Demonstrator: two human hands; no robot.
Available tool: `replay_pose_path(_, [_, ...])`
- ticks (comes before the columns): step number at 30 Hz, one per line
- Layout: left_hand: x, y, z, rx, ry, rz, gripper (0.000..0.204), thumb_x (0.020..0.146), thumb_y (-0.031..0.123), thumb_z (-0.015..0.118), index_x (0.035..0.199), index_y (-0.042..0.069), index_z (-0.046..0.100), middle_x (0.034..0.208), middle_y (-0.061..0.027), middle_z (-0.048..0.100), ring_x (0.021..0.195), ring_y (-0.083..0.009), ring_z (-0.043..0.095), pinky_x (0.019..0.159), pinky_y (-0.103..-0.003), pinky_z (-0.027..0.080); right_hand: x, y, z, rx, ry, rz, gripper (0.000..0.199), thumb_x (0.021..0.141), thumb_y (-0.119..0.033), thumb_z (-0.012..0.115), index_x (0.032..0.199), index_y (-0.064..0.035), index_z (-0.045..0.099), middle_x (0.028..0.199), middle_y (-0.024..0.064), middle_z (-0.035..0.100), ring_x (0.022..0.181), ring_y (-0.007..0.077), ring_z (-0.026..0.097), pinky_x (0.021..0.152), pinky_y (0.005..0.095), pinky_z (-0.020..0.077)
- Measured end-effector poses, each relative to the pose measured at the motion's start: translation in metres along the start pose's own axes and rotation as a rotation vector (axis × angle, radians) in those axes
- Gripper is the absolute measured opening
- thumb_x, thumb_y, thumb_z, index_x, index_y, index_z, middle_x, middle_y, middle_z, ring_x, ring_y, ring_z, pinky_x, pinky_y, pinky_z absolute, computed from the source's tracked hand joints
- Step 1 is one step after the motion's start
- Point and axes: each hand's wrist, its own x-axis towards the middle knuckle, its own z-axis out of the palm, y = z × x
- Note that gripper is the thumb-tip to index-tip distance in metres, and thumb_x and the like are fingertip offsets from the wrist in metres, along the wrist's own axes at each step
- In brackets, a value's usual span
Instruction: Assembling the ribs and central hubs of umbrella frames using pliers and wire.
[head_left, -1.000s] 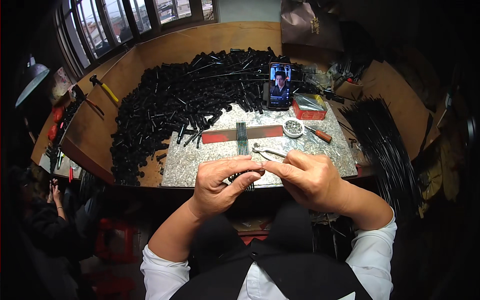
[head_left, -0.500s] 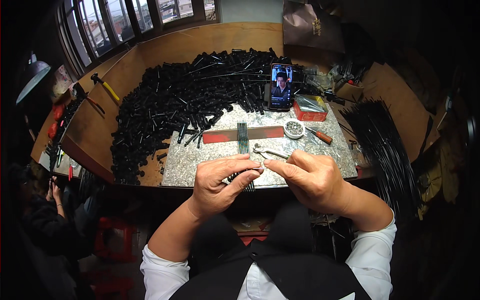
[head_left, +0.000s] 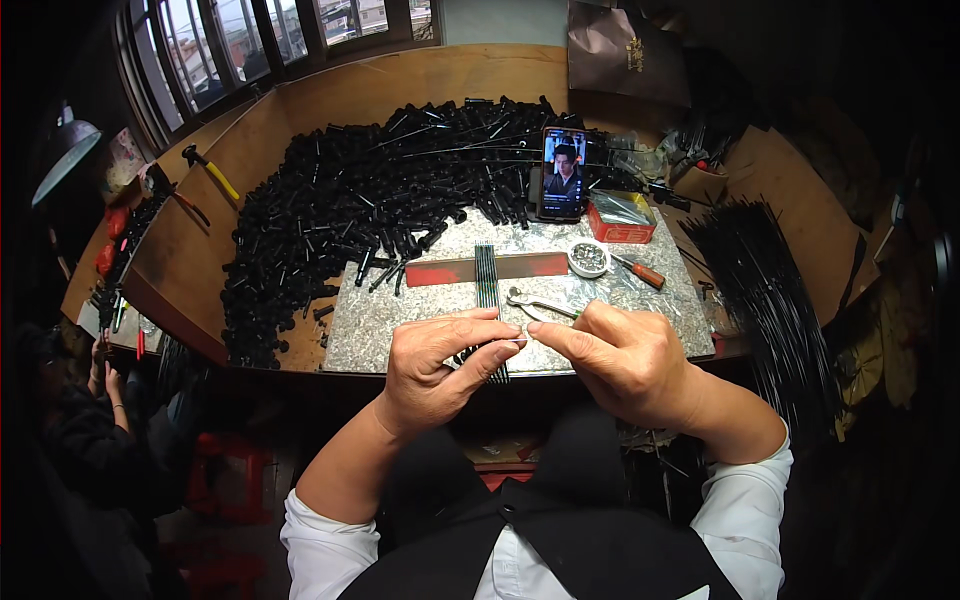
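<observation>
My left hand is closed in a pinch, thumb against fingers, on a thin, light wire-like piece too small to name surely. Facing it, my right hand has its fingers curled, the index fingertip almost meeting the left fingertips; anything it grips is hidden. Under and behind my left hand, a row of thin dark rods lies across a red-brown bar. Pliers lie just beyond my right hand on the speckled board.
A heap of black tubular parts fills the back and left. A phone, a red box, a white cup of small metal bits and a screwdriver stand beyond. Black rods lie right. Another person's hand shows far left.
My hands stay almost in place, fingertips still together. The thin piece between them catches the light differently. At far left the other person's hands have shifted slightly.
</observation>
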Motion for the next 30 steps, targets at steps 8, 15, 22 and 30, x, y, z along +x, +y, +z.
replay_pose_path(8, [0.003,0.004,0.0,-0.005,-0.027,-0.008,0.011,0.082,0.003,0.066,0.092,-0.001,0.068,0.082,-0.011,0.071,0.083,-0.0236,0.07,0.086,-0.035,0.052,0.001,0.001,-0.001,0.004,-0.015,-0.016,0.045,0.07,0.007,0.064,0.114,-0.005,0.063,0.064,0.0068,0.051,0.049,0.018,0.053,0.044,0.0293,0.043])
replay_pose_path(15, [0.001,0.0,0.004,-0.066,-0.037,-0.043,0.011,0.081,0.007,0.069,0.09,0.002,0.07,0.081,-0.0081,0.071,0.077,-0.0213,0.07,0.085,-0.037,0.053,0.002,-0.004,0.002,-0.043,0.086,0.011,0.039,0.068,0.012,0.062,0.105,0.0005,0.06,0.08,0.0116,0.055,0.063,0.0223,0.058,0.048,0.0309,0.0466])
replay_pose_path(22, [-0.002,-0.007,0.003,-0.079,-0.084,-0.004,0.015,0.08,0.012,0.071,0.091,0.003,0.07,0.085,-0.0088,0.071,0.079,-0.022,0.07,0.084,-0.039,0.053,0.002,0.001,-0.001,-0.024,0.037,-0.043,0.026,0.071,0.008,0.064,0.095,0.0017,0.059,0.084,0.0126,0.055,0.066,0.0242,0.057,0.053,0.0321,0.0475])
replay_pose_path(30, [-0.003,-0.011,0.002,-0.056,-0.122,0.053,0.026,0.074,0.023,0.076,0.091,0.005,0.069,0.087,-0.0079,0.071,0.081,-0.0219,0.07,0.083,-0.038,0.054,0.005,0.0,-0.005,-0.045,0.033,-0.094,0.033,0.067,-0.002,0.066,0.1,-0.0048,0.067,0.081,0.0076,0.053,0.067,0.0193,0.053,0.055,0.0287,0.0449])
